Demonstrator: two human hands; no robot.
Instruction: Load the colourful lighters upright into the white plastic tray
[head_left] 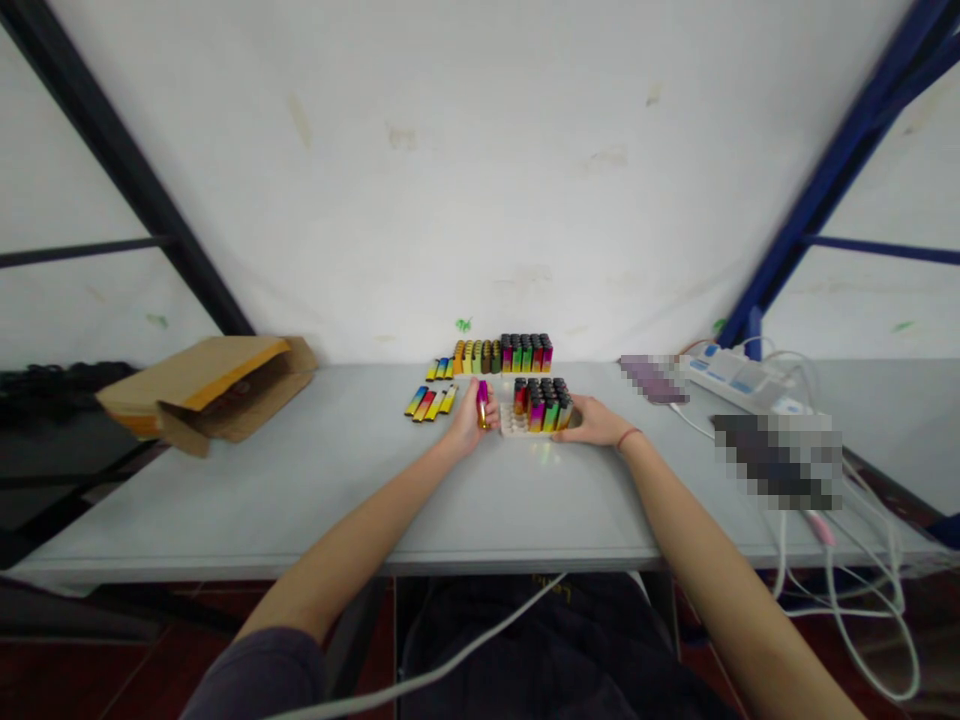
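My left hand (470, 418) is closed around a shiny magenta and gold lighter (483, 405), just left of a white tray (516, 425). Several upright lighters with black tops (551, 405) fill the tray's right part, while holes show at its left. My right hand (592, 422) grips the tray's right end, thumb at the front edge. Behind stands a second block of colourful lighters (526, 353), beside a row of yellow and dark lighters (478, 357). Several loose lighters (430, 403) lie flat to the left of my left hand.
An open cardboard box (217, 385) lies at the left of the grey table (300, 500). At the right are a power strip (739, 378), two blurred-out items and white cables. A white cable (450, 662) crosses my lap below the table edge.
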